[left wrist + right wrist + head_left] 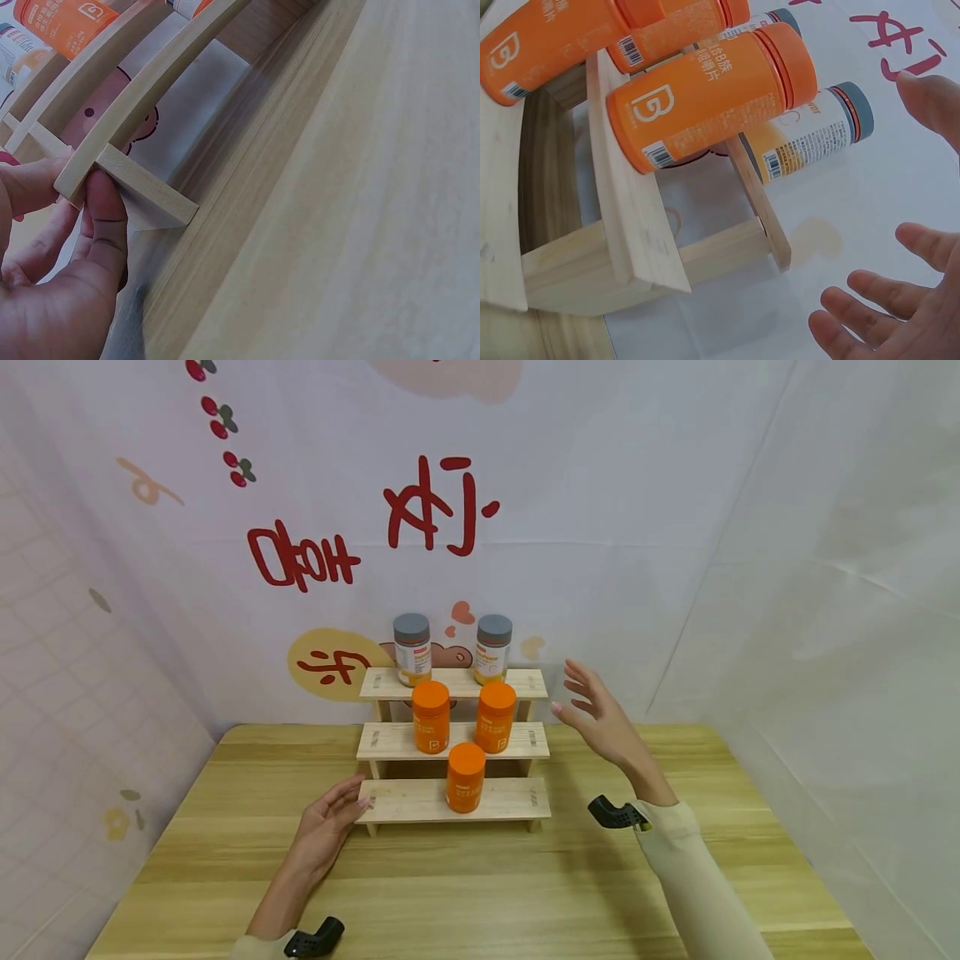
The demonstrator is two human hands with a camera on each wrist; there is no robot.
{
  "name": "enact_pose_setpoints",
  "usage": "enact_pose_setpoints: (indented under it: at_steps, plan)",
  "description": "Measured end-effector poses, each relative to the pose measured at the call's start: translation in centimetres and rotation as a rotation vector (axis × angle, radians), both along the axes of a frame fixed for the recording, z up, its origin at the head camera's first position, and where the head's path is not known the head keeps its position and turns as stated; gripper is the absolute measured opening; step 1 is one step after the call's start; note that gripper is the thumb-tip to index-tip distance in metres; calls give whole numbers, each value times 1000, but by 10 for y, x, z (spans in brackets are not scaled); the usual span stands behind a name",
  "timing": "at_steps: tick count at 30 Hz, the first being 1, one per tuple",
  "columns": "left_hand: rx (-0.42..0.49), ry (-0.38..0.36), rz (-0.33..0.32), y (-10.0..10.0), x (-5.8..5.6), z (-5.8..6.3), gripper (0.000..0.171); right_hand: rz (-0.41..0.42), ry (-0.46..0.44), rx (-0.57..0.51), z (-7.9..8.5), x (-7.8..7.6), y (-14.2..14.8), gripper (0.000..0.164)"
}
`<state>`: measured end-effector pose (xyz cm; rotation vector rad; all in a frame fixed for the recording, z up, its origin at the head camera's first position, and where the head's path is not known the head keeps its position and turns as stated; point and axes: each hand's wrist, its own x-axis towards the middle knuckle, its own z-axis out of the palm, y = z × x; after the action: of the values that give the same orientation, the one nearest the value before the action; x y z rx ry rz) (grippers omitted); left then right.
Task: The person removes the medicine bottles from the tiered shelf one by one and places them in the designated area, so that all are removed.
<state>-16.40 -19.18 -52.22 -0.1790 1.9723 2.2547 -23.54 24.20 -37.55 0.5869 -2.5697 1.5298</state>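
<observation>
A three-tier wooden display rack [405, 802] stands on the table. On its lowest step is one orange bottle [465, 781], and two more orange bottles [431, 718] [496, 718] occupy the middle step. The top step bears two bottles with grey lids [413, 652] [492, 650]. My left hand [324, 827] pinches the left end of the lowest board between thumb and fingers [106, 217]. To the right of the rack, my right hand [600, 718] is raised with spread, relaxed fingers [885, 296], apart from the bottles and holding nothing.
Behind the rack hangs a white printed cloth [600, 527] with red characters, and similar sheets flank both sides. The wood-grain table [480, 885] extends left, right and in front of the rack. Black wrist devices [618, 812] sit at both cuffs.
</observation>
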Motion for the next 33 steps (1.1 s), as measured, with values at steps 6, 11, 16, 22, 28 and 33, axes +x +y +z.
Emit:
enact_pose_setpoints:
  at_steps: [6,11,16,22,28,33]
  plan:
    - [4,-4,2,1,1,3,63,27,-12,-38,4,-11,-10,77]
    - [9,5,4,1,0,2,65,22,-36,-35,7,-17,-18,77]
    - [12,8,1,1,1,2,66,25,-50,-34,11,-23,-26,79]
    - [-2,9,-7,0,3,0,65,33,-78,-39,17,-29,-38,78]
    - [12,5,3,0,2,-1,65,18,-105,-22,27,-36,-51,79]
    - [8,13,-7,0,1,-1,64,7,-132,-36,35,-42,-58,82]
